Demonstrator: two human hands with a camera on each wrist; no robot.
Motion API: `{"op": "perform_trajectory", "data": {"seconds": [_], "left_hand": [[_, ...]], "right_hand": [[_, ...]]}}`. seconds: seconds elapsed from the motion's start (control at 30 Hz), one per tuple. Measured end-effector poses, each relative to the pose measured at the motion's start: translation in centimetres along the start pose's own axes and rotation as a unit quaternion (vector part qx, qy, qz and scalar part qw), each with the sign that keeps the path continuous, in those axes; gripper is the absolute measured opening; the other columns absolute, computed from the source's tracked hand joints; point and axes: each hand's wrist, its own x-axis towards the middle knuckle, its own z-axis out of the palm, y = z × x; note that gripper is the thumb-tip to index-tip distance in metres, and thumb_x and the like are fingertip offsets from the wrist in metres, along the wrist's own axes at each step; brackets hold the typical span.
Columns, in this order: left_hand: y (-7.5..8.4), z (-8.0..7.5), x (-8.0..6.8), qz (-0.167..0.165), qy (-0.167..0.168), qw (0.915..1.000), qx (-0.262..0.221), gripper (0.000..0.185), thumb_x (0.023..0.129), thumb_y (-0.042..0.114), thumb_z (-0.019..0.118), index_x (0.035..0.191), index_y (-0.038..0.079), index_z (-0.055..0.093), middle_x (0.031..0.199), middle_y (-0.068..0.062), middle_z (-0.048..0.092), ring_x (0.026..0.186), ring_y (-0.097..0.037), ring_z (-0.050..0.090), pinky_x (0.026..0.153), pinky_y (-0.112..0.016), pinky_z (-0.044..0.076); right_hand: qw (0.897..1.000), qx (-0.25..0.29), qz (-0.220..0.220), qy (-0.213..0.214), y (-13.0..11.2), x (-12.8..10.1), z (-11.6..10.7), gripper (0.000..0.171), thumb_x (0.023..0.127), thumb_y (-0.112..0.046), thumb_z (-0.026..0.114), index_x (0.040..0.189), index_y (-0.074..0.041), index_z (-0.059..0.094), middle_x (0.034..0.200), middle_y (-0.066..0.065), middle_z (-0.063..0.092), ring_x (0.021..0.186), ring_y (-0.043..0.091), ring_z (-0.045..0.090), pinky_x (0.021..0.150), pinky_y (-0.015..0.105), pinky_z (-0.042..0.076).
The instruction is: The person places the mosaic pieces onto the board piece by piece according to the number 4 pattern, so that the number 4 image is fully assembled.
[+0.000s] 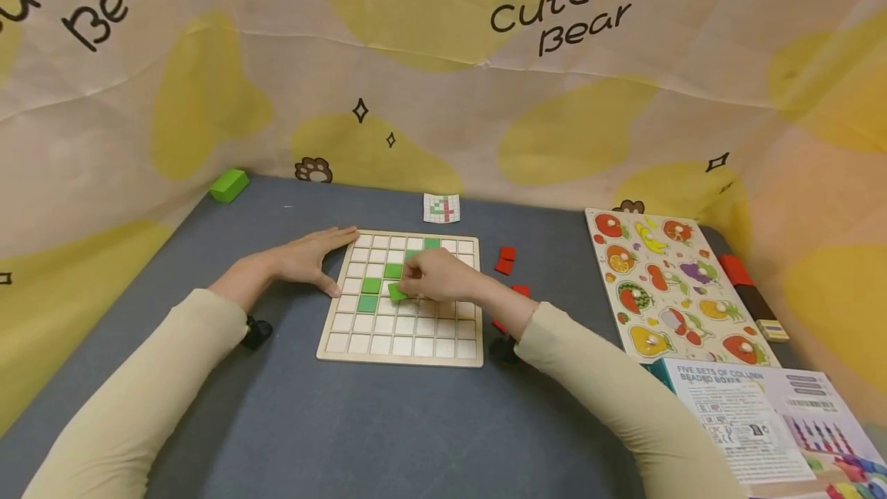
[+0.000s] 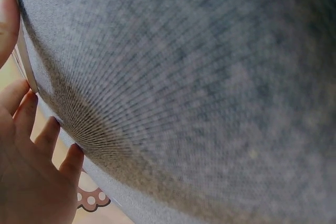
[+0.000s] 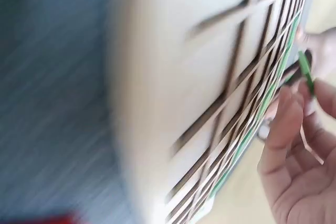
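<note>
The green tile (image 1: 397, 293) sits pinched in your right hand (image 1: 436, 276), tilted over the middle of the wooden grid board (image 1: 402, 345), just right of the lower green tiles already seated (image 1: 369, 303); from the right wrist view you see its thin edge (image 3: 305, 72) between your fingertips (image 3: 286, 116), not yet flat in a cell. Your left hand (image 1: 308, 259) lies flat and spread against the board's left edge, fingers straight, thumb on the grey table (image 1: 291, 422); the left wrist view shows those fingers (image 2: 31, 129) along the rim. A diagonal run of green tiles (image 1: 393, 270) climbs toward the board's top right; the pattern card (image 1: 441, 208) lies just beyond the board; red tiles (image 1: 506, 260) lie scattered to the right, some near your right wrist. Farther right are the fruit puzzle (image 1: 665, 283) and a printed box (image 1: 755, 422); a green block (image 1: 229, 185) sits at the far left corner.

The tile is held at an angle, so it may catch on a divider and jam or pop out; your palm covers nearby cells, so you could pick the wrong one or nudge a seated tile; if your left hand lifts, the board may slide.
</note>
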Motion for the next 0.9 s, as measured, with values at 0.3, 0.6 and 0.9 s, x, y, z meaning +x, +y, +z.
{"op": "perform_trajectory", "data": {"seconds": [0.3, 0.6, 0.9], "left_hand": [[0.3, -0.1, -0.1, 0.008, 0.003, 1.0000, 0.002, 0.117, 0.071, 0.042, 0.086, 0.158, 0.003, 0.017, 0.166, -0.022, 0.014, 0.151, -0.051, 0.007, 0.120, -0.069, 0.010], [0.3, 0.0, -0.1, 0.012, 0.002, 0.9999, -0.001, 0.117, 0.071, 0.041, 0.086, 0.158, 0.003, 0.018, 0.165, -0.023, 0.014, 0.151, -0.052, 0.007, 0.120, -0.069, 0.010], [-0.1, 0.1, -0.1, 0.020, 0.009, 0.9996, -0.018, 0.119, 0.070, 0.049, 0.084, 0.158, 0.005, 0.018, 0.166, -0.022, 0.013, 0.151, -0.052, 0.006, 0.119, -0.070, 0.008]], "right_hand": [[0.991, -0.125, 0.041, -0.031, -2.3, 1.1, 2.1, 0.026, 0.102, -0.027, 0.052, 0.080, -0.016, 0.059, 0.067, -0.003, 0.053, 0.059, 0.010, 0.049, 0.056, 0.022, 0.039], [0.967, -0.247, 0.044, -0.044, -2.8, 1.0, 2.6, 0.026, 0.103, -0.037, 0.048, 0.102, -0.020, 0.068, 0.099, 0.000, 0.070, 0.090, 0.017, 0.067, 0.068, 0.034, 0.055], [0.979, -0.202, 0.037, -0.003, -2.7, 1.0, 2.4, 0.030, 0.085, -0.045, 0.074, 0.084, -0.020, 0.058, 0.081, -0.005, 0.061, 0.072, 0.010, 0.057, 0.055, 0.026, 0.043]]}}
